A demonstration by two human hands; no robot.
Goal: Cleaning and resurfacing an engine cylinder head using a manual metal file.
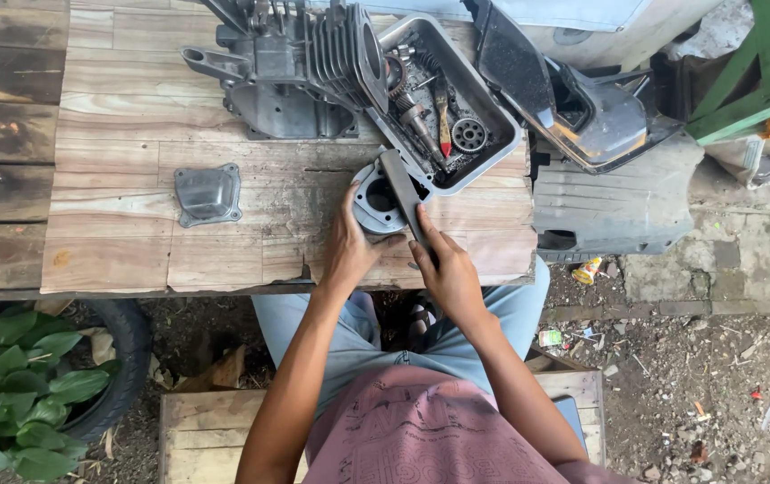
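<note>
The right hand point(448, 273) grips a flat dark bar point(403, 193), its long axis running from the fingers up and left, away from the person, across a round metal part point(372, 199). The left hand point(349, 246) clasps that part's near-left rim, pinning it to the wooden table point(125, 233). Beyond sit 1 parts tray point(484, 148), a finned engine block point(295, 72) and a small cover point(207, 193), outdoors over littered ground.

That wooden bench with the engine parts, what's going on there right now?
A person sits at a wooden workbench. The left hand steadies a round grey metal part at the bench's near edge, while the right hand holds a flat dark bar laid across it. Behind sits a finned engine block and a metal tray of small parts. A small grey cover lies apart to the left.
</note>
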